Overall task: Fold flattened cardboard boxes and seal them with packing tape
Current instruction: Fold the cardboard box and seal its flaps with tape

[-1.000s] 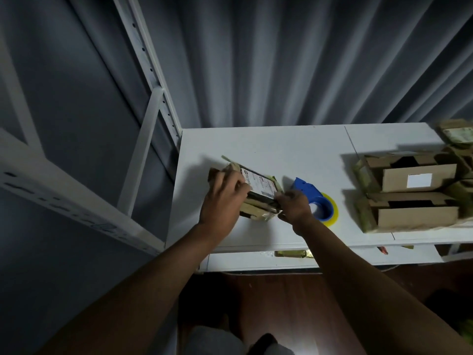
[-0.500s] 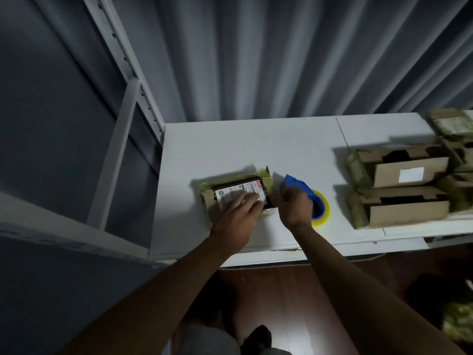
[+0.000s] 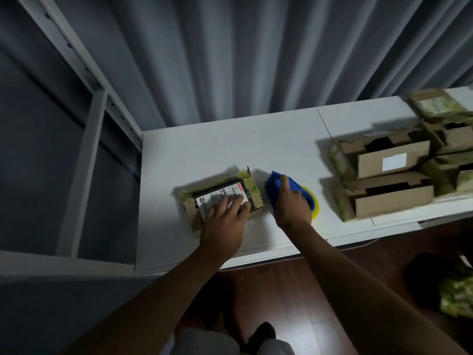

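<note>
Reaching forward over the dark wood floor [image 3: 294,298], two bare arms meet the white table [image 3: 204,147]. The left hand [image 3: 225,216] lies with fingers spread flat on one small cardboard box [image 3: 222,198], pressing its labelled top near the table's front edge. Just beside it, the right hand [image 3: 291,203] curls its fingers round one blue tape dispenser [image 3: 275,184] with a yellow roll. Further right, well apart, at least four more cardboard boxes [image 3: 389,175] sit stacked, flaps loose. A white shelf frame [image 3: 84,129] stands left; grey curtain [image 3: 230,52] hangs behind.
</note>
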